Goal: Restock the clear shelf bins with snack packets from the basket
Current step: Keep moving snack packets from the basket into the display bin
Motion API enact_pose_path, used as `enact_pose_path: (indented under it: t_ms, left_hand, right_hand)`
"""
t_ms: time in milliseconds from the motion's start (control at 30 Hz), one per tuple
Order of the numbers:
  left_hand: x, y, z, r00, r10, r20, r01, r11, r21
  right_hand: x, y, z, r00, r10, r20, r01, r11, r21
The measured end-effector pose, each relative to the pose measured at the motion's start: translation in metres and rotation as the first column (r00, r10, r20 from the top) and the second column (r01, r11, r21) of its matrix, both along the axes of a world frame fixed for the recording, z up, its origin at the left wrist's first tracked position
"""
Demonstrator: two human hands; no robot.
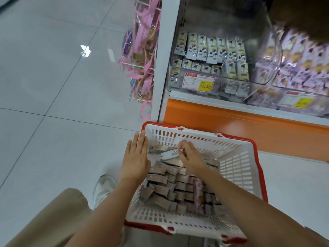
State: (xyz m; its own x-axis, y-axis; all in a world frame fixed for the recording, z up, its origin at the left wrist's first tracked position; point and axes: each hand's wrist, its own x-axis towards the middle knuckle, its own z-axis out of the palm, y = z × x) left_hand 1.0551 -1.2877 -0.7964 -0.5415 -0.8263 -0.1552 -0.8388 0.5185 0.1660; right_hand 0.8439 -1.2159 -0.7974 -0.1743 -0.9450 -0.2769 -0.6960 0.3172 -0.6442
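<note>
Head view. A white slotted basket (236, 157) with a red rim stands on the pale tiled floor (53, 86), just in front of the orange base of the shelf unit (231, 122). The near half of the basket holds snack packets (165, 189), brownish-grey, packed in close rows; the far right part shows bare basket floor.

The left hand (136, 157) is released: fingers straight and together, palm down, lying over the basket's left wall with the fingertips at the red rim. It holds nothing.

The right hand (191, 157) is inside the basket, over the far end of the pile. Its fingers are curled down and grasp a pale packet (170, 155) with a white printed label, which lies tilted on top of the others.

On the shelf above, a clear bin (267, 68) is partly filled with grey-and-cream packets (211, 49), some upright in a row, some lying loose at the front. A red-and-yellow price label (199, 82) reading 15.80 sits on its front. Just beside it to the right, a second clear bin (318, 104) holds purple packets (302, 68); that area is blurred.

Pink strapped items (142, 50) hang on a wire rack at the shelf unit's left end. A grey-and-white shoe (104, 188) and a tan trouser leg (53, 220) are left of the basket.
</note>
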Motion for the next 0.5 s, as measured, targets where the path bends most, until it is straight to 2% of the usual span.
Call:
enact_pose_path:
  t_ms: [67, 133, 200, 233, 300, 333, 433, 500]
  left_hand:
    - [-0.003, 0.000, 0.010, 1.000, -0.006, -0.030, 0.007, 1.000, 0.019]
    - [-0.013, -0.001, 0.025, 0.990, -0.055, -0.126, 0.064, 0.996, 0.062]
    - [-0.032, -0.002, 0.039, 0.949, -0.107, -0.297, 0.152, 0.979, 0.135]
    - [-0.041, -0.002, 0.046, 0.910, -0.084, -0.406, 0.186, 0.958, 0.219]
    - [-0.057, 0.002, 0.064, 0.779, 0.084, -0.621, 0.262, 0.857, 0.444]
    - [-0.063, 0.004, 0.073, 0.719, 0.180, -0.671, 0.297, 0.794, 0.531]
    - [-0.073, 0.008, 0.101, 0.624, 0.365, -0.691, 0.296, 0.708, 0.641]
    - [-0.079, 0.009, 0.117, 0.512, 0.529, -0.676, 0.284, 0.639, 0.715]
  right_hand:
    - [-0.007, 0.000, 0.024, 0.992, -0.060, 0.112, 0.058, 0.998, 0.016]
    - [-0.013, -0.001, 0.048, 0.982, -0.091, 0.164, 0.091, 0.996, 0.008]
    - [-0.015, -0.003, 0.071, 0.977, -0.090, 0.191, 0.096, 0.995, -0.018]
    - [-0.015, -0.003, 0.082, 0.975, -0.085, 0.205, 0.096, 0.995, -0.042]
    - [-0.015, -0.004, 0.104, 0.970, -0.086, 0.227, 0.114, 0.987, -0.115]
    - [-0.016, -0.004, 0.114, 0.964, -0.100, 0.248, 0.141, 0.978, -0.155]
    - [-0.019, 0.000, 0.141, 0.911, -0.164, 0.379, 0.264, 0.937, -0.230]
    - [-0.019, 0.005, 0.156, 0.902, -0.168, 0.397, 0.288, 0.920, -0.266]
